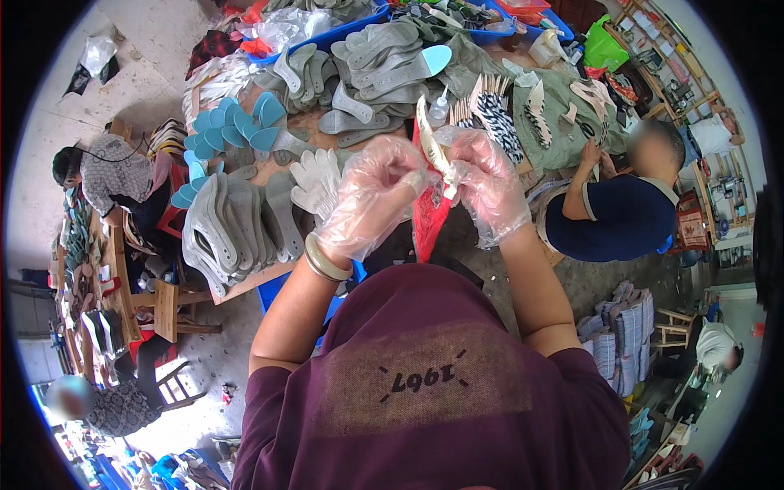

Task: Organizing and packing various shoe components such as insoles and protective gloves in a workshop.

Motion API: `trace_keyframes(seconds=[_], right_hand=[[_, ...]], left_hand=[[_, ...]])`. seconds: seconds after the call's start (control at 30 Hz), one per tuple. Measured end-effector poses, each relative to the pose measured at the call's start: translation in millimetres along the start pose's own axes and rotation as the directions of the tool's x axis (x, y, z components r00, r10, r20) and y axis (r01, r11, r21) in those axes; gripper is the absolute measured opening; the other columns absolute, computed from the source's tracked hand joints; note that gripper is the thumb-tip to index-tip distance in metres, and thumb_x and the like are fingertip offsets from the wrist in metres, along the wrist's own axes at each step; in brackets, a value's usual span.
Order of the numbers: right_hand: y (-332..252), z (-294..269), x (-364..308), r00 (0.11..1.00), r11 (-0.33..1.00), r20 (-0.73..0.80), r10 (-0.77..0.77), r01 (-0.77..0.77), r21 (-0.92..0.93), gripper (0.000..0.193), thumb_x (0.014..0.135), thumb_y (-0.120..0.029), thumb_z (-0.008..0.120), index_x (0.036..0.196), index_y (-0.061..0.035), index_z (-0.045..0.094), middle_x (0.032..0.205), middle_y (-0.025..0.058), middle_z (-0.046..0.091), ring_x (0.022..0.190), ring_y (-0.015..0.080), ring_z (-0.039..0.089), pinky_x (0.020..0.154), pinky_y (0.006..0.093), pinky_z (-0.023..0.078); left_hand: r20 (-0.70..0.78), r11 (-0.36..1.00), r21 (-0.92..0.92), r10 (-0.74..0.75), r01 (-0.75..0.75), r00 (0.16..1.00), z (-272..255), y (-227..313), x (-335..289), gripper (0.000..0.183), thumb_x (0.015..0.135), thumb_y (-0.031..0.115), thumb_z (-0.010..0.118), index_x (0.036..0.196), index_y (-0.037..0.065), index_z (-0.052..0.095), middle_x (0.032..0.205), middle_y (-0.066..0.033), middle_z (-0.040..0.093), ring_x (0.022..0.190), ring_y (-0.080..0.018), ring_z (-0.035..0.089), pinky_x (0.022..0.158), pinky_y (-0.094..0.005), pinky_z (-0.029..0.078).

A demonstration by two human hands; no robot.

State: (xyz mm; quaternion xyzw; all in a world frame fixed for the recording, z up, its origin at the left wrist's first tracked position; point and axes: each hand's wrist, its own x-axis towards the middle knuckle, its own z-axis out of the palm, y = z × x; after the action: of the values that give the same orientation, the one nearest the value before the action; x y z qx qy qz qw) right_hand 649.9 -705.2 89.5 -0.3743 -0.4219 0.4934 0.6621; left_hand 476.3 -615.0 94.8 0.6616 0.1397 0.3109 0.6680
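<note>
Fingers (425, 181) of both our gloved hands pinch one cream sandal strap (430, 147), long axis running up away from us, right hand (488, 192) nearer its lower end, left hand (371, 200) alongside

We hold both hands raised in front of our chest, close together and nearly touching at the fingertips. Our left hand (371, 196) sits in a loose clear plastic glove, fingers curled inward in a pinch, a pale bangle on the wrist. Our right hand (487, 189), gloved the same way, curls toward it. Both bare forearms rise from short purple sleeves, elbows bent.
</note>
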Motion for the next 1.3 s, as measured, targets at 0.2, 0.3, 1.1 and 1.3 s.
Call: trace_keyframes(seconds=[0.2, 0.3, 1.1, 1.3], right_hand=[[-4.9, -5.7, 4.6, 0.992, 0.993, 0.113, 0.057, -0.068, 0.094, 0.024, 0.091, -0.002, 0.055, 0.115, -0.0062, 0.052, 0.086, 0.0025, 0.058, 0.071, 0.0102, 0.057, 0.063, 0.0230, 0.047], [-1.5, -11.0, 13.0, 1.000, 1.000, 0.015, 0.002, -0.002, 0.002, 0.022, 0.091, -0.004, 0.057, 0.113, -0.0059, 0.054, 0.088, 0.0027, 0.059, 0.072, 0.0094, 0.057, 0.065, 0.0231, 0.047], [13.2, -1.5, -21.8, 0.918, 0.752, -0.058, -0.392, 0.283, -0.596, 0.022, 0.080, 0.004, 0.062, 0.102, 0.0022, 0.062, 0.090, 0.0142, 0.066, 0.078, 0.0240, 0.066, 0.072, 0.0309, 0.051], [7.6, -0.9, -27.9, 0.937, 0.726, -0.055, -0.344, 0.228, -0.649, 0.029, 0.079, 0.005, 0.066, 0.107, 0.0020, 0.058, 0.103, 0.0128, 0.066, 0.091, 0.0196, 0.065, 0.081, 0.0306, 0.052]], left_hand=[[0.201, 0.511, 0.712, 0.508, -0.482, 0.837, -12.5, 29.6, 13.0, 0.035, 0.076, 0.022, 0.074, 0.105, 0.006, 0.062, 0.103, -0.0184, 0.060, 0.100, -0.0332, 0.058, 0.085, -0.0432, 0.049], [0.273, 0.558, 0.758, 0.198, -0.337, 0.941, -16.9, 33.1, 10.6, 0.024, 0.082, 0.019, 0.070, 0.099, 0.003, 0.066, 0.085, -0.0144, 0.066, 0.079, -0.0282, 0.063, 0.070, -0.0385, 0.047], [0.034, 0.972, -0.028, -0.234, 0.235, 0.972, 5.8, 12.5, 1.3, 0.024, 0.096, 0.018, 0.056, 0.111, -0.001, 0.059, 0.100, -0.0018, 0.062, 0.092, -0.0076, 0.055, 0.084, -0.0241, 0.045], [0.011, 0.905, -0.312, -0.301, 0.289, 0.954, 15.2, 1.8, 0.4, 0.023, 0.097, 0.020, 0.052, 0.105, 0.000, 0.060, 0.095, -0.0021, 0.063, 0.083, -0.0072, 0.057, 0.076, -0.0235, 0.047]])
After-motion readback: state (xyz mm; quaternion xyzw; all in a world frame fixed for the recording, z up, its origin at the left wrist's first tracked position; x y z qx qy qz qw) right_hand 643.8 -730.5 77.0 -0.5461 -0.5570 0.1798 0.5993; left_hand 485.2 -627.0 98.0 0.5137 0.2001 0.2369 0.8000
